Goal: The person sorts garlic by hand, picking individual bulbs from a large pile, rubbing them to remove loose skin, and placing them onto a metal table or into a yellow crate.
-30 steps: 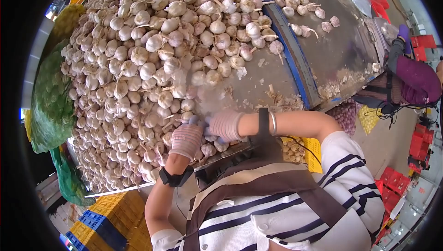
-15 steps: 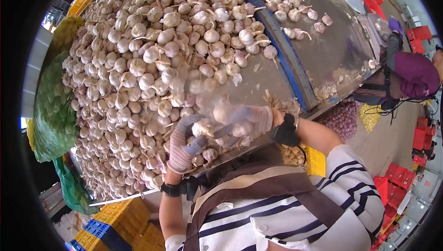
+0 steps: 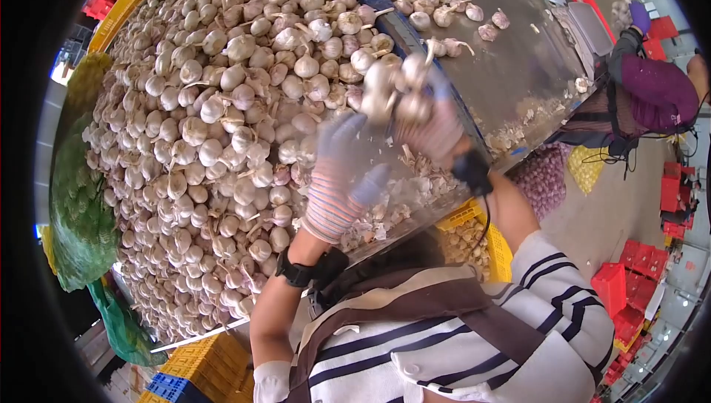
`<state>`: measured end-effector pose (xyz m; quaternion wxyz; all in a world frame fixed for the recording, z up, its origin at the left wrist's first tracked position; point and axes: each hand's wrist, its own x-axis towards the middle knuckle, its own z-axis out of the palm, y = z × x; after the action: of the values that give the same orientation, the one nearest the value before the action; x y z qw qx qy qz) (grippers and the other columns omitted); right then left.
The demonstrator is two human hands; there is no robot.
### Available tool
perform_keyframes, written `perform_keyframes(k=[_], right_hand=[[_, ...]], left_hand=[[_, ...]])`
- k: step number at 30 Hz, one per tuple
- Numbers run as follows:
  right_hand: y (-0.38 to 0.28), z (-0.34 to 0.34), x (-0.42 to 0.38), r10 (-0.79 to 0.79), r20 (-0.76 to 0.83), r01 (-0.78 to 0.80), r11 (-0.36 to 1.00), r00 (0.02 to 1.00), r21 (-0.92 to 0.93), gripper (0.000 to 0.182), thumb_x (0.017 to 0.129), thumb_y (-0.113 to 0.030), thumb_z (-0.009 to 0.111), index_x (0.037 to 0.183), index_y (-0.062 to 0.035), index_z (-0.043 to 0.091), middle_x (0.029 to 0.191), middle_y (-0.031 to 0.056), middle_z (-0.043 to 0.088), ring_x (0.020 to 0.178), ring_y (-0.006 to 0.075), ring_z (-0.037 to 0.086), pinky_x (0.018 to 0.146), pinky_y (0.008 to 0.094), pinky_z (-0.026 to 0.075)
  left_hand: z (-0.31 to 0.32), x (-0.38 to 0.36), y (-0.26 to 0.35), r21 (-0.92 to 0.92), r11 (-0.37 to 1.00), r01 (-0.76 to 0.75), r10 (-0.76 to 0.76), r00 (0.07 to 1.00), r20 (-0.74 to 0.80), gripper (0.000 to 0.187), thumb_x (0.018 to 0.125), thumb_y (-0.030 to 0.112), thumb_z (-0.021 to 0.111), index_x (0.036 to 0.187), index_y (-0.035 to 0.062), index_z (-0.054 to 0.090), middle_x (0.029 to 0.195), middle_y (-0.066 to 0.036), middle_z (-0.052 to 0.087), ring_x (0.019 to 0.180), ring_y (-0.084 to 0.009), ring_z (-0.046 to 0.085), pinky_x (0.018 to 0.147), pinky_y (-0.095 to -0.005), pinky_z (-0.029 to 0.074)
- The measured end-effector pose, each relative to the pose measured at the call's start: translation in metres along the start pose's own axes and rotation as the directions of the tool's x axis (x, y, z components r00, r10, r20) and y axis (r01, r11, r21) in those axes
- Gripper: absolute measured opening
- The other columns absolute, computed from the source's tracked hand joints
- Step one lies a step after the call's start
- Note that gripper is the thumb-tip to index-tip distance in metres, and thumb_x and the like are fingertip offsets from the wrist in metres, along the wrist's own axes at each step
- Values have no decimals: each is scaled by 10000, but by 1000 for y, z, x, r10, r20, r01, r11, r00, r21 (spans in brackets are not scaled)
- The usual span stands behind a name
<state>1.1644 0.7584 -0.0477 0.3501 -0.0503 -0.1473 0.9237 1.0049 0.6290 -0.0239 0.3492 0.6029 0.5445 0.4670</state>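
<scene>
My left hand, in a striped glove with grey fingertips, is stretched out over the near edge of a big heap of garlic bulbs. Its thumb stands apart from the fingers and nothing shows in the palm. Farther right, my right hand is smeared by motion beside the blue-edged divider. Several blurred garlic bulbs are gathered at its palm and fingers, just beyond my left fingertips. How the right fingers wrap round them is partly hidden.
Loose skins litter the metal tabletop near me. Other bulbs lie past the divider. A yellow crate of garlic stands below the table edge. At the right works a person in a purple top. Green net sacks flank the heap.
Both hands have moved forward from the near table edge. My left hand has opened from its curl around a bulb. The right hand has swung up toward the divider with bulbs at it.
</scene>
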Motion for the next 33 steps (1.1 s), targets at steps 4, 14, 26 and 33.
perform_keyframes(k=[4,14,26,33], right_hand=[[-96,-24,37,-242,-395,-34,816,886,-577,446,831,-349,679,1135,-77,496,1042,95,608,924,190,617,793,381,536],[10,-34,-70,-38,-565,-367,-796,824,-482,494,874,-389,566,1311,-193,444,1331,210,373,1219,466,394,939,537,431],[38,-52,-130,-139,-519,-498,-563,844,-659,357,831,-186,480,1142,-17,430,1020,298,583,991,435,566,867,501,447],[-57,23,-215,441,-636,-530,-351,634,-772,600,753,-225,671,1281,-51,446,1109,246,579,1039,378,567,916,416,447]], left_hand=[[8,-20,-37,409,909,80,-198,946,256,709,755,280,734,1352,80,408,1337,-191,418,1130,-348,534,953,-401,458],[58,-71,-71,611,789,-70,-411,678,609,1066,735,320,738,1480,71,18,1272,-393,413,1161,-453,494,950,-443,457],[146,-30,-72,236,925,296,-375,804,461,262,963,224,428,1114,22,501,1107,-187,538,1038,-263,467,948,-342,378],[175,-26,21,-262,965,-3,228,505,832,629,631,249,800,1161,48,527,1120,-194,576,1024,-363,576,875,-412,479]])
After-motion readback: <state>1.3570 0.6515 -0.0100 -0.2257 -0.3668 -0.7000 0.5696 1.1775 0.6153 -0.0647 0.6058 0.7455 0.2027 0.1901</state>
